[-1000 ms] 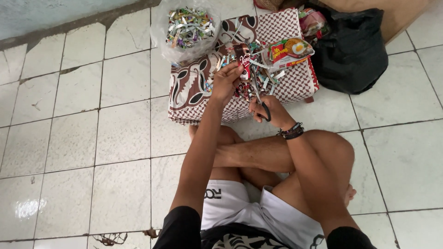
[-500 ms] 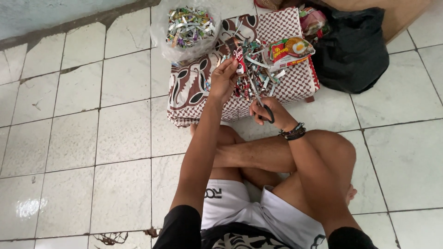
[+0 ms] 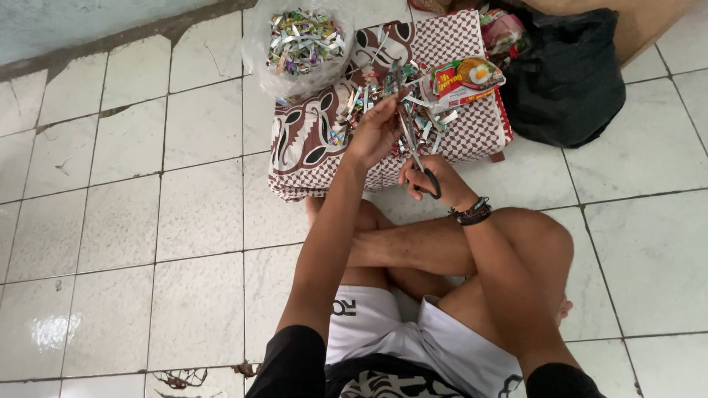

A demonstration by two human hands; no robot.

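I sit cross-legged on a tiled floor. My left hand (image 3: 375, 134) pinches a thin foil wrapper strip (image 3: 398, 88) held upright over a low stool covered with a brown and white patterned cloth (image 3: 299, 144). My right hand (image 3: 431, 180) grips black-handled scissors (image 3: 415, 151), blades pointing up beside the strip. A heap of cut wrapper strips (image 3: 424, 118) lies on the cloth under both hands. A red and yellow food packet (image 3: 464, 77) rests at the heap's right.
A clear plastic bag (image 3: 299, 48) full of cut strips stands at the stool's far left. A black plastic bag (image 3: 564, 74) sits on the floor to the right, with more wrappers (image 3: 501, 33) behind it. A wall runs along the top left.
The wide brown wrapper piece in my left hand has gone down to a thin strip. My left hand has dropped slightly and turned; the scissors stay close beside it.
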